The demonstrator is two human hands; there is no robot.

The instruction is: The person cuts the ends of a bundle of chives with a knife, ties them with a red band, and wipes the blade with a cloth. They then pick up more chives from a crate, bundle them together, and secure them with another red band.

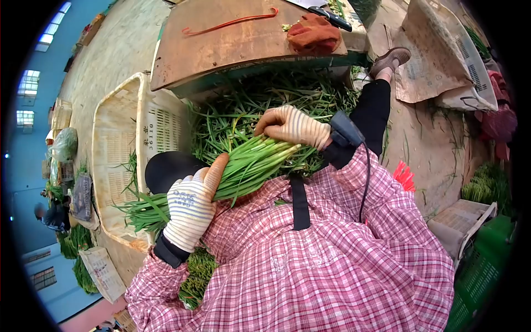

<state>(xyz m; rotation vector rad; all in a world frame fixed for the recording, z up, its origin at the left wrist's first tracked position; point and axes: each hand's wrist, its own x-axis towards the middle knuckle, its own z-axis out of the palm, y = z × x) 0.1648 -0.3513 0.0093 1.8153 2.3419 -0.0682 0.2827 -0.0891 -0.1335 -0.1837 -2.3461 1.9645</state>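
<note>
A bunch of long green stalks (243, 166) lies across my lap, its pale ends to the right and its leafy tips to the left. My left hand (193, 202), in a striped work glove with a tan palm, is wrapped round the middle of the bunch. Over the pale ends is my right hand (293, 126), gloved the same way, with its fingers curled at the upper edge of the stalks. Whether its fingertips grip any stalk is hidden. Loose green leaves (232, 119) are heaped beyond the bunch.
A wooden board (221, 50) ahead bears a red hooked strip (232, 23), an orange cloth (313, 36) and a black-handled tool (331, 18). A white crate (141, 110) stands left, another (467, 55) at far right. A green crate (481, 271) is lower right.
</note>
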